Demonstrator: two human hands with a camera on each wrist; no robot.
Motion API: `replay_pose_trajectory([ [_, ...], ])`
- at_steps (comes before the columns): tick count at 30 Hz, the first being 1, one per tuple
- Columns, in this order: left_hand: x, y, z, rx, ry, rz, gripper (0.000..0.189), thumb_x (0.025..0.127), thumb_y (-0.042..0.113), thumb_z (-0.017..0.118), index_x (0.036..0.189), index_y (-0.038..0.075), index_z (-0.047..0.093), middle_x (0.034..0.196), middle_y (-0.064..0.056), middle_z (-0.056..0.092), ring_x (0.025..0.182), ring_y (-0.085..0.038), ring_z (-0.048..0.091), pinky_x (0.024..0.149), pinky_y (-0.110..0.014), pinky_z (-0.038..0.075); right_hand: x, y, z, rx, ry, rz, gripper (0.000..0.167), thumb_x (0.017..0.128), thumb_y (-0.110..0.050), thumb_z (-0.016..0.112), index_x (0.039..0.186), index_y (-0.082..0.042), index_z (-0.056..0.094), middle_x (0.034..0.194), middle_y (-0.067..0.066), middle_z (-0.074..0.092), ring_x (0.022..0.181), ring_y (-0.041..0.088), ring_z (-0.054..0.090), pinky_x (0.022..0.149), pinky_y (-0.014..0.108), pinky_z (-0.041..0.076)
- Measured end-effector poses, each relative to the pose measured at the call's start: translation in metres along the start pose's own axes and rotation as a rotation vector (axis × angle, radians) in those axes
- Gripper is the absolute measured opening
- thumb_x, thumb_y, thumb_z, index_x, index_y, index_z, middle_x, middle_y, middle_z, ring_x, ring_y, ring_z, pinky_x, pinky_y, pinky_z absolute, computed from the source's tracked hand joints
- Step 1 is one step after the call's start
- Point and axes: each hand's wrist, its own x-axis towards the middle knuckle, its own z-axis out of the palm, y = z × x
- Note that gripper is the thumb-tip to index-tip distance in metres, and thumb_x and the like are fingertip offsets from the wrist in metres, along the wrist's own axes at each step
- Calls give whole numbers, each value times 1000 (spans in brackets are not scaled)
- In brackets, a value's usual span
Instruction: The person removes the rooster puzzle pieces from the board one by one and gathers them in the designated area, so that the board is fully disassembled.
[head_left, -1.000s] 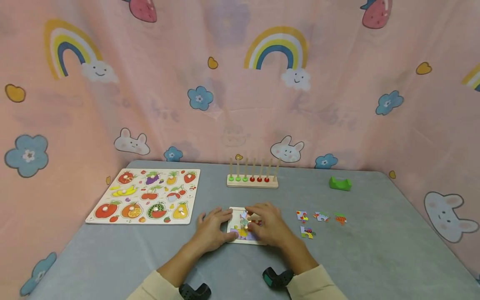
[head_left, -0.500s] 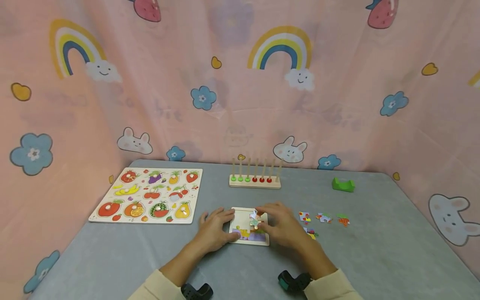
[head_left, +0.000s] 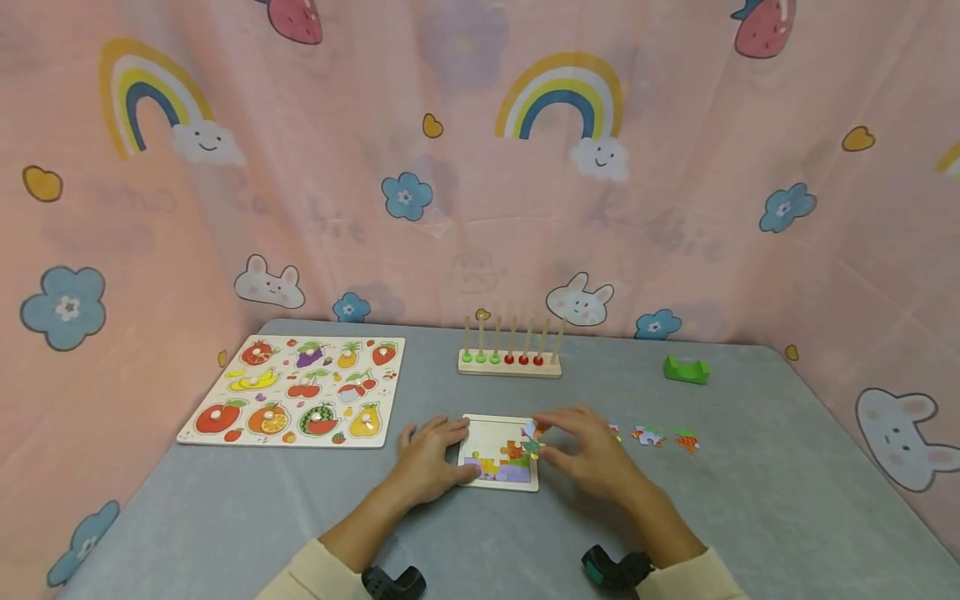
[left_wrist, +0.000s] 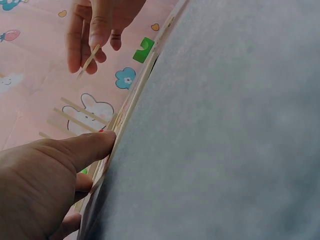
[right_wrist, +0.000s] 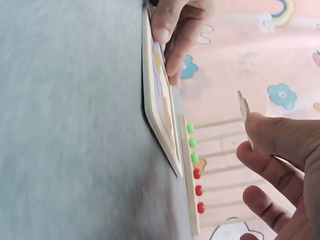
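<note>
A small wooden jigsaw tray (head_left: pixel 487 428) lies on the table in the head view, with joined pieces along its near side and an orange piece (head_left: pixel 512 450) above them. My left hand (head_left: pixel 426 463) grips the tray's left side, thumb at the near part and fingers towards the far corner. Pinched between my right thumb and fingers is a jigsaw piece (head_left: pixel 532 443), held over the tray's right edge. Seen edge-on in the right wrist view, that piece (right_wrist: pixel 243 105) is clear of the tray. My right hand (head_left: pixel 592 450) partly hides the loose pieces behind it.
Loose jigsaw pieces (head_left: pixel 648 436) lie right of the tray, among them an orange one (head_left: pixel 686 441). A fruit puzzle board (head_left: pixel 285 406) is at the left. Behind stands a peg rack (head_left: pixel 510 364) with green and red beads. A green block (head_left: pixel 686 370) sits far right.
My right hand has lifted the jigsaw piece and moved right, from over the tray's middle to its right edge. The orange piece in the tray is now uncovered. My left hand stays on the tray.
</note>
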Motion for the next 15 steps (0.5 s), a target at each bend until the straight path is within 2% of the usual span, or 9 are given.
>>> replay_pose_trajectory([
  [7,0,0,-1,-8,-3,2,60,77,29,81,126,0,63,137,-4,54,133,-33,37,102,-66,9,-9,10,-10,-9,23,-33,43,78,-9,80,119,-3,67,109,-4,66,111,23,52,90,51,43],
  [15,0,-1,-1,-12,-8,3,60,77,30,81,126,0,63,137,-4,54,133,-33,37,102,-66,8,-18,17,-20,-29,70,-58,42,79,-15,80,118,-7,68,107,-6,67,106,22,54,84,50,46],
])
